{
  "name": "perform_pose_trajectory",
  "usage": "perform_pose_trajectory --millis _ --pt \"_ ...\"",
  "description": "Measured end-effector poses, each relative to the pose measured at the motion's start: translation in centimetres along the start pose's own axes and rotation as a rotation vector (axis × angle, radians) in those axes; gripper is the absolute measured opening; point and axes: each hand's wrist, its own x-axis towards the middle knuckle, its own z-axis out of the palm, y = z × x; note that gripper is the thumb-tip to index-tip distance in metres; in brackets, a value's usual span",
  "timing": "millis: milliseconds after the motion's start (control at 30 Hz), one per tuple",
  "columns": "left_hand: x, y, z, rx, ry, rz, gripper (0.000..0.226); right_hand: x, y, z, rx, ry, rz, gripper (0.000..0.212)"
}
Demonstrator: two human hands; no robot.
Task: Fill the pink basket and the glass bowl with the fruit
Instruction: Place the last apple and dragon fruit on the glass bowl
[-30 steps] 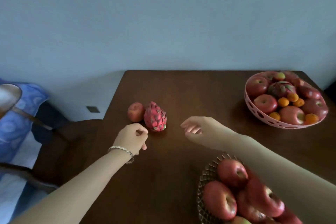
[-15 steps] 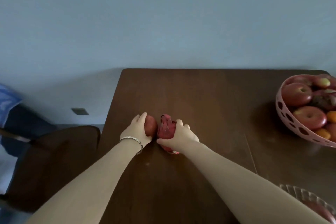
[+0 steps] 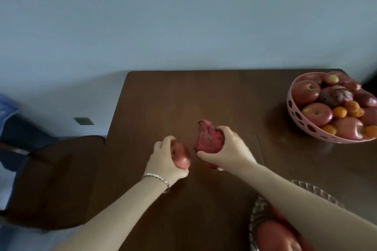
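My left hand [image 3: 163, 161], a bracelet on its wrist, is closed around a red apple [image 3: 181, 156] near the middle of the dark wooden table [image 3: 183, 98]. Beside it, my right hand [image 3: 230, 152] grips a pink dragon fruit [image 3: 207, 140], its tip pointing away from me. The pink basket [image 3: 295, 116] stands at the far right, holding apples, a dragon fruit and small oranges. The glass bowl [image 3: 257, 212] sits at the near right edge, partly hidden under my right forearm, with red apples in it.
A dark chair [image 3: 51, 179] stands against the table's left side. A pale blue wall runs behind the table's far edge. A seam crosses the tabletop right of my right hand.
Both hands reached the two loose fruits and closed on them. Now they hold the apple and dragon fruit a little nearer me and further apart. The view has swung back rightward.
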Motion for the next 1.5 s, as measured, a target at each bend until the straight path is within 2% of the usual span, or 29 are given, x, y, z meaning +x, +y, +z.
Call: perform_pose_trajectory --millis 233,400,533,667,800,967,1100,1233,1333,1400,1500 --pt "-11.6 9.9 5.9 -0.086 -0.102 0.305 0.083 -10.3 8.5 -12.0 0.17 0.137 0.038 0.071" --pt "-15.0 13.8 10.7 0.151 -0.132 0.434 0.081 -15.0 14.5 -16.3 0.23 0.151 0.083 0.067" --pt "-16.5 15.8 13.9 0.242 -0.199 0.354 0.085 -18.3 18.5 -18.5 0.264 0.185 0.121 0.067" --pt "-17.4 16.1 14.6 0.304 -0.187 0.325 0.084 -19.9 20.7 -18.8 0.324 0.202 0.138 0.073" --pt "-18.7 16.6 15.4 0.489 -0.191 0.269 0.088 -20.9 21.5 -18.8 0.348 0.21 0.116 0.072" --pt "-19.7 17.1 17.0 0.508 -0.145 0.082 0.094 -21.3 21.9 -18.3 0.372 0.21 0.104 0.072" --pt "-20.0 17.7 16.5 0.594 -0.149 0.093 0.099 -22.0 22.4 -17.7 0.396 0.193 0.101 0.068" --pt "-19.1 17.3 14.9 0.299 -0.204 0.049 0.08 -22.9 23.3 -16.9 0.489 0.19 0.165 0.066" --pt "-17.4 16.5 14.3 0.029 -0.087 -0.002 0.062 -23.5 24.1 -16.3 0.641 0.181 0.247 0.058" --pt "-15.5 15.4 14.4 -0.143 -0.031 -0.161 0.061 -23.9 24.5 -16.0 0.713 0.158 0.301 0.055" --pt "-13.8 13.2 15.4 -0.394 -0.127 -0.44 0.049 -24.2 24.7 -15.5 0.764 0.121 0.347 0.055"
